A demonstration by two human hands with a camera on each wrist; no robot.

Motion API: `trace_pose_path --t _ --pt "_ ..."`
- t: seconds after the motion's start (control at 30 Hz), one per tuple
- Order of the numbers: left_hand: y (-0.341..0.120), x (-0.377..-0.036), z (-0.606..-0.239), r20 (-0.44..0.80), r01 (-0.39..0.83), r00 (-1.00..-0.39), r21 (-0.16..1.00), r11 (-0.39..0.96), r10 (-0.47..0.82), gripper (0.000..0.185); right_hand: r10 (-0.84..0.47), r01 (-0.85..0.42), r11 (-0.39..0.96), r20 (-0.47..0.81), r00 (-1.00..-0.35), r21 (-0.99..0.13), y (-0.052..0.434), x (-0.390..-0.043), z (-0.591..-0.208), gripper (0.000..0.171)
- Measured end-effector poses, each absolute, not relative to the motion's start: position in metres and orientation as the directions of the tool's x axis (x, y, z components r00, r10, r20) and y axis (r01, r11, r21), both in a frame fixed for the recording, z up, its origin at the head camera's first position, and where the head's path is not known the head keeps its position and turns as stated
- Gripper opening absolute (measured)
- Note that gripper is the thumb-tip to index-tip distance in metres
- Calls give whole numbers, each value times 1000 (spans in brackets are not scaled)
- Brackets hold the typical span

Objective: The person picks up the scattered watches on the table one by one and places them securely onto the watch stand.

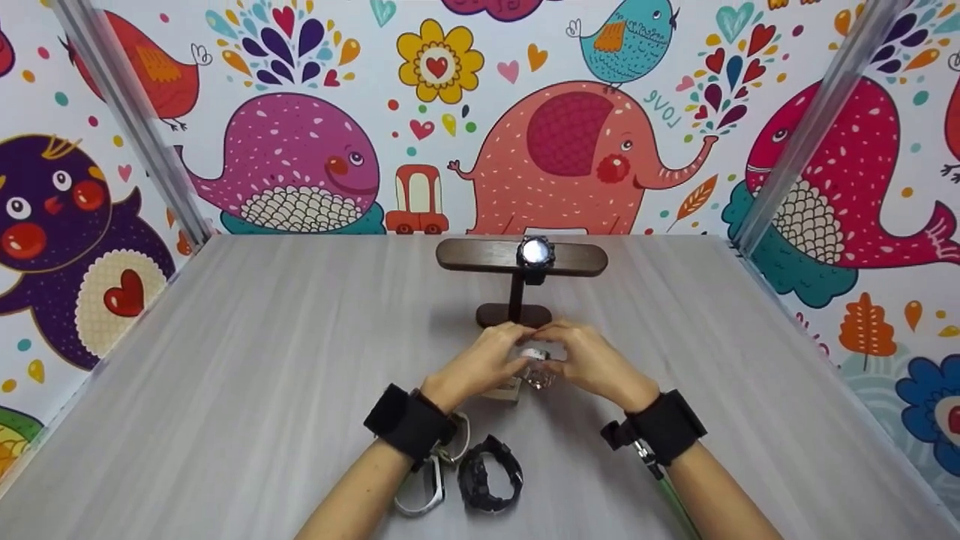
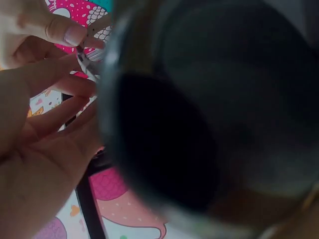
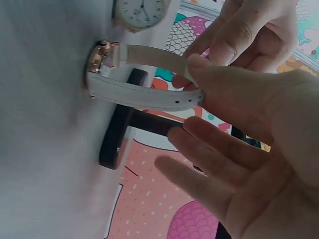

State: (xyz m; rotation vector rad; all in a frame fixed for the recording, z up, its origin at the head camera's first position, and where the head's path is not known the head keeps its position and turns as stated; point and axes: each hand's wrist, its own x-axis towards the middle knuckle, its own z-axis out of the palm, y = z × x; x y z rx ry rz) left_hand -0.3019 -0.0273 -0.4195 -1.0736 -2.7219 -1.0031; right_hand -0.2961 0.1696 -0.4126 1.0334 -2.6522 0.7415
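A wristwatch with a white stitched strap (image 3: 144, 94) and a rose-gold case (image 3: 102, 59) hangs between both hands, its strap ends pointing up to the fingers. My left hand (image 1: 484, 362) pinches one strap end between thumb and fingers. With thumb and index finger my right hand (image 1: 600, 365) pinches the strap beside it, its other fingers spread. In the left wrist view a dark round shape hides most of the scene; only a bit of the strap (image 2: 88, 67) shows. Just behind the hands stands a dark wooden watch stand (image 1: 472, 255) carrying a black watch (image 1: 535, 253).
Near the left forearm lie a black watch (image 1: 491, 480), a white-banded watch (image 1: 424, 502) and a pale strap (image 1: 463, 435). A watch with a cream dial (image 3: 142, 10) lies beside the held one. Patterned walls (image 1: 315, 150) enclose the grey table (image 1: 300, 337).
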Motion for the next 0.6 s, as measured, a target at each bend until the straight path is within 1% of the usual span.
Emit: trace_pose_path --t 0.1,0.17,0.4,0.5,0.6 --pt "-24 -301 -421 270 636 -749 548 543 604 34 -577 -672 614 346 -740 -415 170 -296 -416 30" --pt "-24 -301 -422 266 636 -747 552 539 609 32 -578 -670 603 342 -741 -432 169 -296 -417 29" --pt "-24 -299 -417 250 636 -740 564 527 625 29 -559 -669 595 368 -743 -445 169 -297 -416 22" --pt "-26 -297 -412 276 643 -735 571 510 619 33 -534 -657 592 384 -753 -466 170 -295 -411 21" --pt "-31 -294 -406 322 658 -726 583 477 607 41 -488 -631 584 401 -775 -510 172 -292 -403 23"
